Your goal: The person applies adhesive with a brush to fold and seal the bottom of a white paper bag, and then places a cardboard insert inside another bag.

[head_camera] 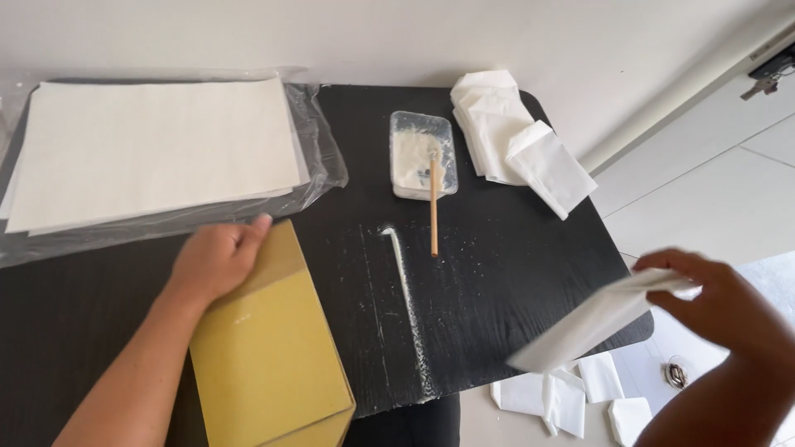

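A black wood-grain table [513, 273] fills most of the view, its right end rounded off above a pale tiled floor [712, 190]. On its far left corner lies a stack of large white paper sheets [157, 149] resting on a clear plastic wrapper [319, 157] that spreads out around the stack's edges. Nearer the person, a yellow cardboard board [265, 348] lies flat at the table's front edge, tilted so that one corner points toward the stack. The left hand [217, 261] rests on the board's upper left corner, fingers curled over its edge, gripping it lightly.

The right hand [716, 298] hovers past the table's right edge and pinches a folded white paper bag [588, 323] by one end between thumb and fingers; the bag slants down toward the table, blurred, its lower end over the tabletop's front right corner.

At the far right of the table sits a pile of folded white paper bags [517, 141], fanned loosely. Just left of it stands a small clear plastic tub [422, 153] holding white paste, with a thin wooden stick [433, 207] leaning out of it onto the table. A white smear of paste [407, 298] runs in a line toward the front edge. More folded white bags [571, 393] lie on the floor below the table's right end.
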